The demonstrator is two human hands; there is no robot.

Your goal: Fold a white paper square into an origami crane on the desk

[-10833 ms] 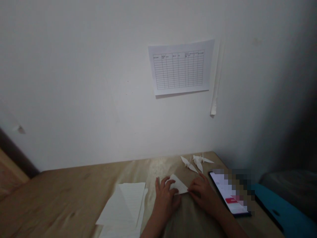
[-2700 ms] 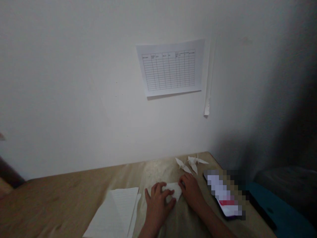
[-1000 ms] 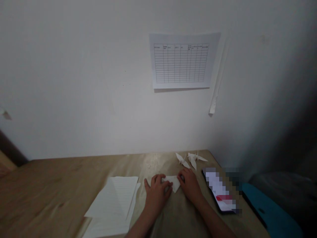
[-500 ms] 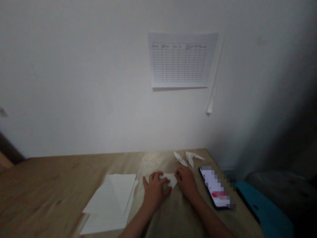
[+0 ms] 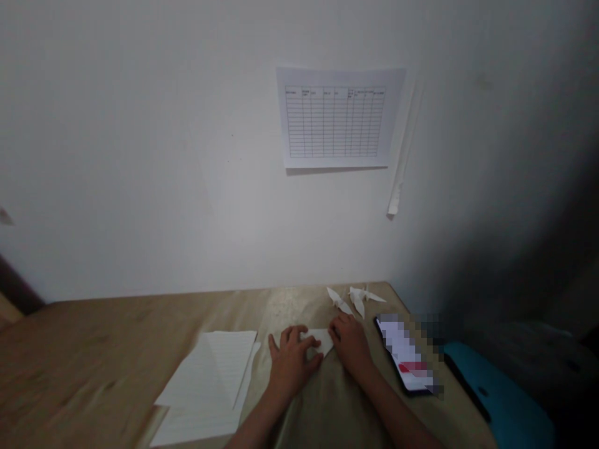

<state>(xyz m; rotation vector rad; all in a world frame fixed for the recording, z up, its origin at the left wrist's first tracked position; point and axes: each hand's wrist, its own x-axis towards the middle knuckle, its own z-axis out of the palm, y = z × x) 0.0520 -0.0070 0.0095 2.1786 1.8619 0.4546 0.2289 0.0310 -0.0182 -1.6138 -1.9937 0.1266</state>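
A small white piece of folded paper lies flat on the table between my two hands, pointed toward me. My left hand rests over its left part with fingers spread and bent, the fingertips touching the paper and the tabletop. At the paper's right corner, the fingers of my right hand are drawn together in a pinch. Both hands hide parts of the paper. Just behind my right hand are white folded paper cranes, close beside each other.
Lined paper sheets lie stacked at the left on the brown-covered table. To the right is a lit phone, partly blurred out. A turquoise object stands past the table's right edge. A printed form hangs on the wall.
The view has shifted slightly. Both hands stay nearly in place on the folded paper, with only tiny finger movement.
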